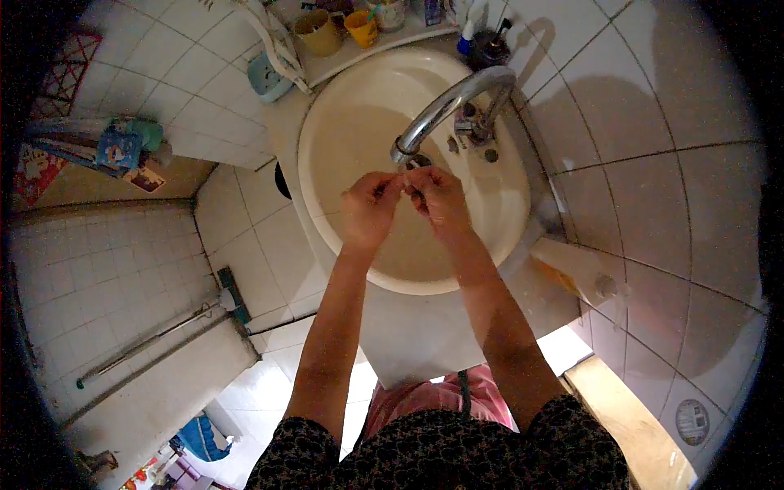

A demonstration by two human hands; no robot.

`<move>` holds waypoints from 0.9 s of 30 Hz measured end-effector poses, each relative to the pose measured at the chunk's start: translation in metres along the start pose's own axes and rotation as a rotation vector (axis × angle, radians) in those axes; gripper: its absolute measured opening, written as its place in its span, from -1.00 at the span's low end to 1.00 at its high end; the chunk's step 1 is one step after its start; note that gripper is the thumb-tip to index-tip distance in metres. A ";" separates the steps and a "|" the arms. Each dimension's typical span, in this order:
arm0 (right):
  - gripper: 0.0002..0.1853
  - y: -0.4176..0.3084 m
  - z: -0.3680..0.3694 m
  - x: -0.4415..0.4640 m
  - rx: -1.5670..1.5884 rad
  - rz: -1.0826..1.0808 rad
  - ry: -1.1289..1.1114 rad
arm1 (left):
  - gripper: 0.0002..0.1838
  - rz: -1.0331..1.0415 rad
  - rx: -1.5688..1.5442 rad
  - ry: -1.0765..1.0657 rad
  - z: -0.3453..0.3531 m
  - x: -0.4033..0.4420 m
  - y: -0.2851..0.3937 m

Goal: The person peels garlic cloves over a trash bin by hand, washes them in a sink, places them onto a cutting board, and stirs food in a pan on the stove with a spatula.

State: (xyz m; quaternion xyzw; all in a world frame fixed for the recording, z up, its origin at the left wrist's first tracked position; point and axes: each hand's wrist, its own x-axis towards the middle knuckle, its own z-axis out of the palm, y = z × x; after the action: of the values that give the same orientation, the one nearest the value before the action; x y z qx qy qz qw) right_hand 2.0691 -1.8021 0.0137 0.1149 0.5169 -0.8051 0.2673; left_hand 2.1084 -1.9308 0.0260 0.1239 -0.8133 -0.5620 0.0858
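Observation:
Over the cream sink (pixel 347 118), my left hand (pixel 372 211) and my right hand (pixel 439 196) are close together, fingertips nearly meeting just below the mouth of the chrome faucet (pixel 453 96). Both hands have their fingers curled into a pinch. A small pale bit shows between the fingertips, too small to name. Whether water runs from the spout I cannot tell. The drain area lies partly hidden behind my right hand.
Behind the sink, a shelf carries a yellow cup (pixel 361 29), a tan cup (pixel 318 33) and other items. A light-blue soap dish (pixel 269 77) sits at the left. A tiled wall (pixel 653 196) rises on the right. A long-handled green brush (pixel 233 294) leans lower left.

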 end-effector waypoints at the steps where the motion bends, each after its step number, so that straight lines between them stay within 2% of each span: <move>1: -0.77 0.000 -0.002 0.001 -0.046 -0.022 -0.015 | -0.85 -0.086 -0.015 -0.056 -0.002 0.001 0.002; 2: -0.78 -0.001 -0.004 0.002 -0.092 -0.044 -0.030 | -0.85 -0.171 -0.030 -0.111 -0.005 0.002 0.005; 3: -0.78 -0.001 -0.010 0.004 -0.092 -0.043 -0.030 | -0.85 -0.172 -0.030 -0.111 -0.008 0.005 0.006; 5: -0.78 -0.003 -0.021 0.010 -0.294 -0.198 -0.215 | -0.85 -0.347 -0.168 -0.282 -0.016 0.012 0.010; 6: -0.78 -0.009 -0.022 0.011 -0.294 -0.196 -0.214 | -0.85 -0.348 -0.168 -0.283 -0.020 0.014 0.015; 8: -0.78 -0.022 -0.022 0.013 -0.495 -0.128 -0.309 | -0.84 -0.348 -0.176 -0.390 -0.026 0.016 0.022; 12: -0.83 -0.026 -0.024 0.025 -0.468 0.003 -0.334 | -0.85 -0.318 -0.179 -0.416 -0.027 0.017 0.017; 14: -0.86 -0.033 -0.019 0.025 -0.528 -0.081 -0.431 | -0.85 -0.250 -0.040 -0.368 -0.025 0.017 0.020; 18: -0.80 -0.015 -0.019 0.031 -0.470 -0.153 -0.412 | -0.83 -0.176 0.092 -0.284 -0.021 0.013 0.020; 20: -0.70 -0.014 -0.010 0.022 -0.473 -0.138 -0.332 | -0.87 -0.208 0.255 -0.059 -0.011 0.011 0.026; 23: -0.62 0.009 -0.008 0.017 -0.335 -0.118 -0.328 | -0.86 -0.169 0.282 0.017 -0.003 0.005 0.026; 27: -0.60 0.019 -0.017 0.020 -0.387 -0.108 -0.309 | -0.85 -0.070 0.349 0.002 -0.001 0.002 0.017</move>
State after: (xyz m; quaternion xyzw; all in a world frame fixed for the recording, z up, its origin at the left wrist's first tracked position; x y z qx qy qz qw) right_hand 2.0619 -1.7996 -0.0177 -0.0905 0.6199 -0.7122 0.3168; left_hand 2.1046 -1.9264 0.0423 0.1657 -0.8936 -0.4148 0.0442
